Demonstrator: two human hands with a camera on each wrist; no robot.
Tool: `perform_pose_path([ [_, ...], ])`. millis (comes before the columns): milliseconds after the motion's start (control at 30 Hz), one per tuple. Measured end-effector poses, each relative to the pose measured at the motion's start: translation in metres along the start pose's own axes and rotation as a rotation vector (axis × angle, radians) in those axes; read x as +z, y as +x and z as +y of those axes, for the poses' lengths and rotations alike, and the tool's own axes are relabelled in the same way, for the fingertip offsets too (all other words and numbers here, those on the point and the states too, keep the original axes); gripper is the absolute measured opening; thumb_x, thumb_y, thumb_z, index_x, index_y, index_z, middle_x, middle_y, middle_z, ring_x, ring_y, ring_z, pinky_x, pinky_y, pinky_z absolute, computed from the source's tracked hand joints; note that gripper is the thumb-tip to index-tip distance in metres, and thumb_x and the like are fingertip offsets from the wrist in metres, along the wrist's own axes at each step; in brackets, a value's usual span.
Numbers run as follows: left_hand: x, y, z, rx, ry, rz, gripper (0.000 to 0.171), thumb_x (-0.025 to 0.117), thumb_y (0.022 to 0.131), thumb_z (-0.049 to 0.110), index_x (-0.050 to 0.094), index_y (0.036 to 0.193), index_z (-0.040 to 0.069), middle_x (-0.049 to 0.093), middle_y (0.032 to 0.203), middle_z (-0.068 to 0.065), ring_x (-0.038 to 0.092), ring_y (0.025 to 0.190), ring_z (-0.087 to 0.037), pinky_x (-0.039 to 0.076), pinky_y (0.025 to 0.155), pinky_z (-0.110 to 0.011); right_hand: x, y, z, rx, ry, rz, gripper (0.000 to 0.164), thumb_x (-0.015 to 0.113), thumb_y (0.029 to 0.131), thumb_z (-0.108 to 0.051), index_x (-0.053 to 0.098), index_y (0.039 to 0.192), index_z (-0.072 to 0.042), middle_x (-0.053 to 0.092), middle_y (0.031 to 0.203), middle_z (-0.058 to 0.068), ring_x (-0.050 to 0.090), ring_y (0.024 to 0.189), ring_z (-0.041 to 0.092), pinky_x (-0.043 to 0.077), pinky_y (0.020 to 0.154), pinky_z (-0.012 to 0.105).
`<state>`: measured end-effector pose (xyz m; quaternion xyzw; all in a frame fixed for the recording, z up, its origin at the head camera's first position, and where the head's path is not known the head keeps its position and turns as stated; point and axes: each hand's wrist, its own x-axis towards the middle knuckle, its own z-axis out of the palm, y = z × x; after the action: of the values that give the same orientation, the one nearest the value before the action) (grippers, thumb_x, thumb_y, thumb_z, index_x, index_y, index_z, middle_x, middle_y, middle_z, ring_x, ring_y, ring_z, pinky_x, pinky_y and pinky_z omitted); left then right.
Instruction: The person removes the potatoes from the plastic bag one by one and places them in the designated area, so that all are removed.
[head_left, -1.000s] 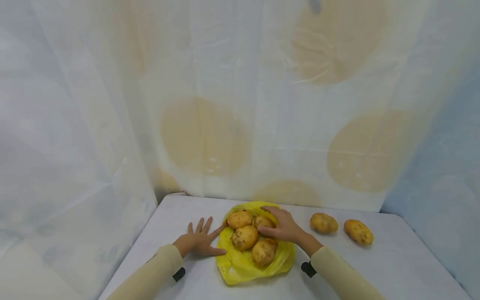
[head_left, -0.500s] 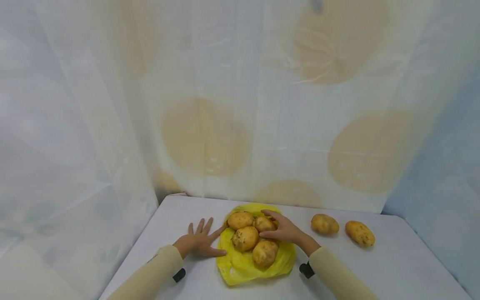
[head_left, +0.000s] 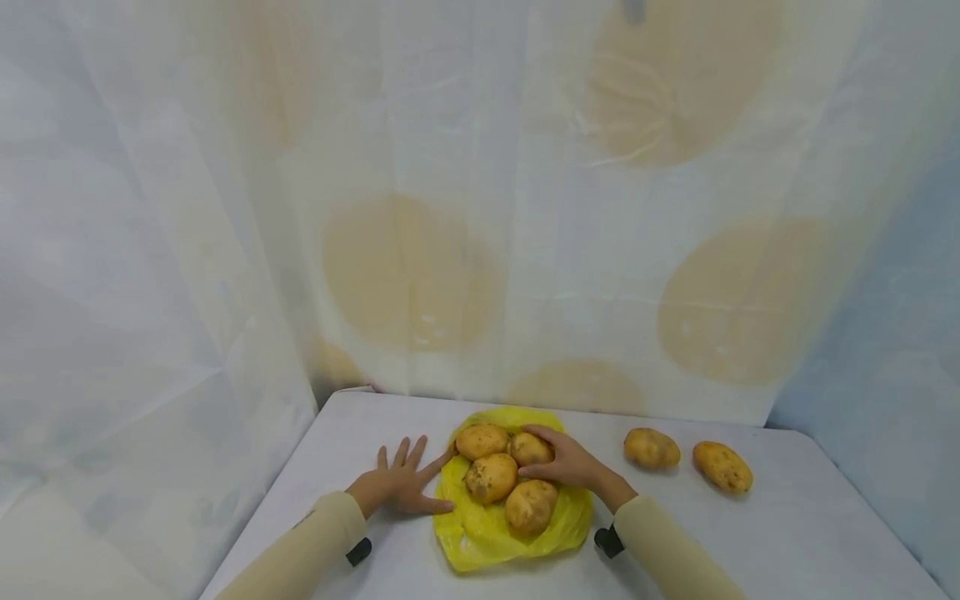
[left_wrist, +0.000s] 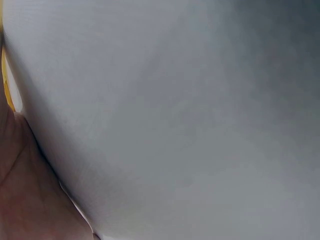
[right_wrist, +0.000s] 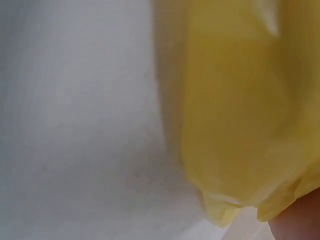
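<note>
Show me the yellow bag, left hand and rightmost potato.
Yellow bag (head_left: 487,535), head view: bare near part.
Left hand (head_left: 406,487), head view: back of the hand.
Rightmost potato (head_left: 722,467), head view: middle of its top.

A: Toward 6 o'clock?
B: Yellow bag, on white table; four potatoes clustered on it.
A: Contact?
B: Left hand at the bag's 9 o'clock, fingers spread, thumb at its edge; right hand at 2, thumb and fingers round the 1 o'clock potato.
A: Rest?
B: Two loose potatoes, toward the bag's 3 o'clock; tan-circled sheet at 12.
</note>
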<state>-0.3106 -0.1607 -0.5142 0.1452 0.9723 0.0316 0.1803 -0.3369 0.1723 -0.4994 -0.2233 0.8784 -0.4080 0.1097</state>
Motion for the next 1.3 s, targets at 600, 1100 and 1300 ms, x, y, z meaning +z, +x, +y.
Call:
perform_pose_path([
  [600,-0.0009,-0.0036,0.002,0.002,0.011,0.003,0.099,0.039,0.074,0.093,0.018,0.157,0.042,0.002,0.167,-0.014,0.004,0.152,-0.045,0.003,0.113,-0.074,0.0055,0.0044,0.0021,0.017,0.047,-0.004,0.082,0.079,0.083,-0.04,0.04,0.151,-0.017,0.048,0.148,0.012,0.055,0.124,0.031,0.048,0.098,0.052],
  [1100,-0.0018,-0.0016,0.0005,0.0,-0.006,-0.02,0.101,0.038,0.073,0.094,0.016,0.157,0.043,0.0,0.167,-0.014,0.0,0.152,-0.044,-0.001,0.113,-0.073,0.0044,0.0032,0.0013,0.023,0.092,-0.016,0.08,0.079,0.084,-0.037,0.04,0.151,-0.016,0.049,0.145,0.013,0.057,0.12,0.029,0.05,0.095,0.05],
  [1300,-0.002,0.0,-0.0011,-0.004,-0.017,-0.026,0.102,0.039,0.071,0.095,0.015,0.156,0.045,-0.002,0.168,-0.013,-0.001,0.152,-0.043,-0.004,0.113,-0.073,0.0035,0.0053,0.0008,0.028,0.087,0.003,0.08,0.079,0.083,-0.04,0.042,0.15,-0.017,0.052,0.142,0.012,0.058,0.116,0.027,0.052,0.092,0.047],
])
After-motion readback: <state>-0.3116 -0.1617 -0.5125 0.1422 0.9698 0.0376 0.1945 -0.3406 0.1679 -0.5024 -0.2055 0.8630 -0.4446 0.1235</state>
